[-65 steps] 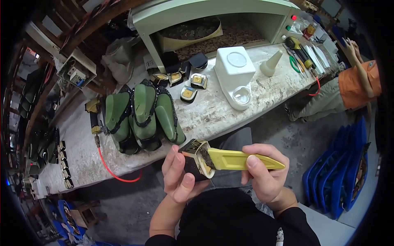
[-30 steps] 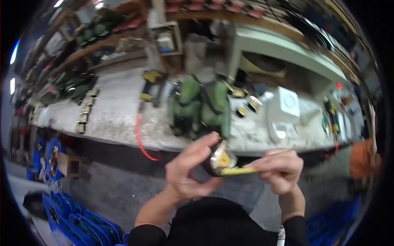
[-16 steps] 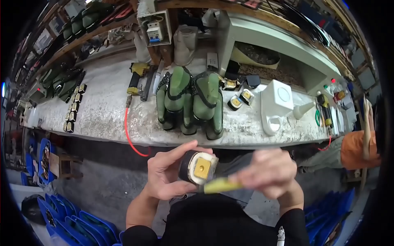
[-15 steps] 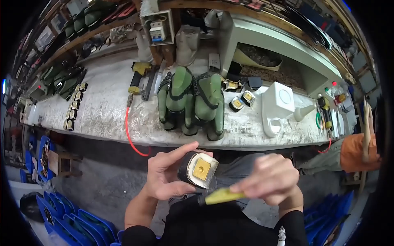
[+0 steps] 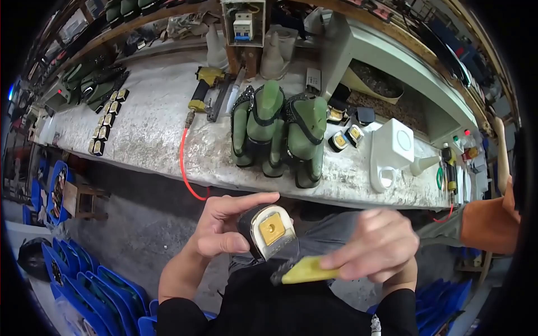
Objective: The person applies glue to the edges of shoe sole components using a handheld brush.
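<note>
My left hand [image 5: 224,227] grips a black shoe heel [image 5: 273,232] by its sides, index finger stretched along the far edge. The heel's cream-rimmed face, with a yellow square plate in its middle, is turned up toward me. In my right hand [image 5: 378,246] is a yellow-handled brush [image 5: 310,270], pinched between thumb and fingers. Its dark bristles point left, just below the heel's lower edge. Beyond my hands, several green shoes on lasts [image 5: 270,123] stand together on the worktable [image 5: 151,134].
On the left lies a row of heels [image 5: 105,133]. A nail gun [image 5: 204,87] with a red air hose [image 5: 183,159] is behind it. More heels [image 5: 339,141] and a white bottle [image 5: 392,148] stand right of the shoes. A person in orange [image 5: 490,224] is at far right.
The view has shifted, so the bench appears further right. The heel is tilted a little differently in my left hand. The brush remains in my right hand, close below the heel.
</note>
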Action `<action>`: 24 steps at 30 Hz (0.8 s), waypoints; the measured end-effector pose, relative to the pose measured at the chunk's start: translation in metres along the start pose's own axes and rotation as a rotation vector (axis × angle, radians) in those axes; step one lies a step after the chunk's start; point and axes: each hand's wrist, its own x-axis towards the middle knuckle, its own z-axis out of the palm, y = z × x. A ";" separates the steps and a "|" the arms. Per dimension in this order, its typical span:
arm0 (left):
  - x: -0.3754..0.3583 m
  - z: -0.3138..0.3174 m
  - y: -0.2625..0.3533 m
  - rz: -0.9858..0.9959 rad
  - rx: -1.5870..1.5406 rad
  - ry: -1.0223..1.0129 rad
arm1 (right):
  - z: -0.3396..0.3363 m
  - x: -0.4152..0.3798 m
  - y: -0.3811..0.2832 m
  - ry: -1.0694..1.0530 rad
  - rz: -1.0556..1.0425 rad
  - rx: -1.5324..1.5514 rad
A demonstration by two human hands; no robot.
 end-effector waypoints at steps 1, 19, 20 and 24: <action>-0.004 -0.002 0.000 -0.021 -0.007 -0.004 | 0.001 -0.004 -0.001 -0.017 -0.017 0.015; -0.025 -0.322 0.087 -0.125 0.716 0.761 | 0.031 -0.025 0.053 0.426 0.254 0.220; -0.028 -0.330 0.081 -0.068 0.733 0.819 | 0.032 -0.025 0.056 0.448 0.262 0.217; -0.037 -0.326 0.043 0.090 1.058 1.037 | 0.033 -0.025 0.067 0.518 0.281 0.225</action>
